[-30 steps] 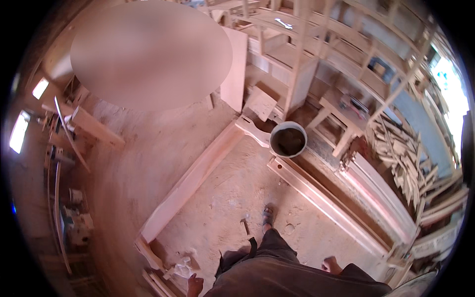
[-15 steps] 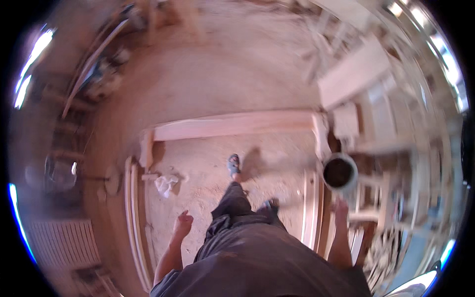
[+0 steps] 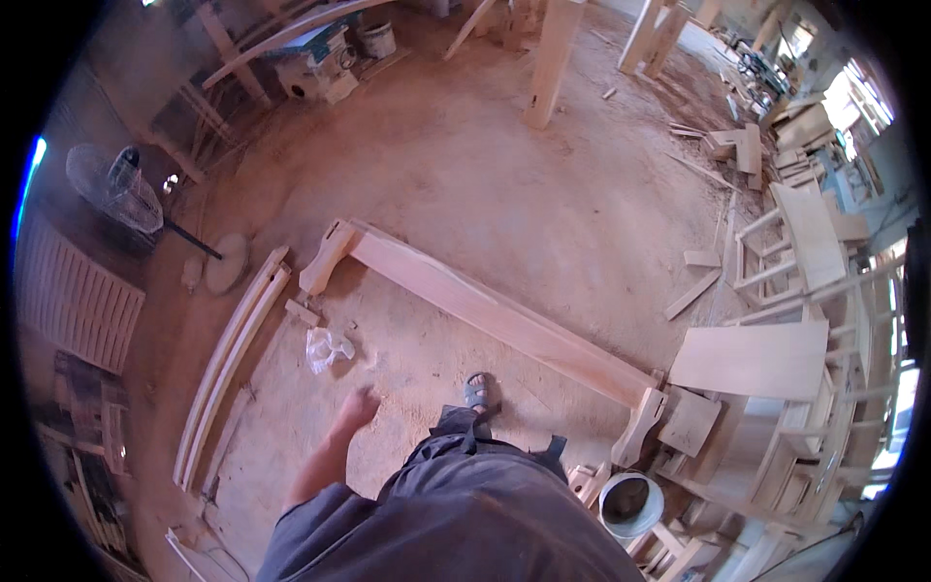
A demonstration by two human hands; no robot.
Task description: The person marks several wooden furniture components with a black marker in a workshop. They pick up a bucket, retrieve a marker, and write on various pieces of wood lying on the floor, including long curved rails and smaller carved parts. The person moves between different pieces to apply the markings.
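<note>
My left hand point(image 3: 361, 407) hangs low over the dusty floor, its fingers loosely curled with nothing visible in them. Closest to it lies a crumpled white plastic bag point(image 3: 328, 350). Past my sandalled foot point(image 3: 476, 391), a long pale wooden rail point(image 3: 485, 308) slants from upper left to lower right. A shaped wooden leg piece stands at each of its ends, one at the left point(image 3: 327, 257) and one at the right point(image 3: 640, 427). My right hand is out of sight.
Two long narrow timbers point(image 3: 231, 359) lie to the left. A bucket point(image 3: 630, 504) with dark contents stands at lower right. Stacked boards and frames point(image 3: 749, 359) fill the right side. A pedestal fan point(image 3: 114, 189) is at left; a wooden post point(image 3: 556, 63) rises ahead.
My view has swung left, so the rail now runs diagonally and the bucket sits lower. The right hand has dropped out of view. The left hand stays beside my body.
</note>
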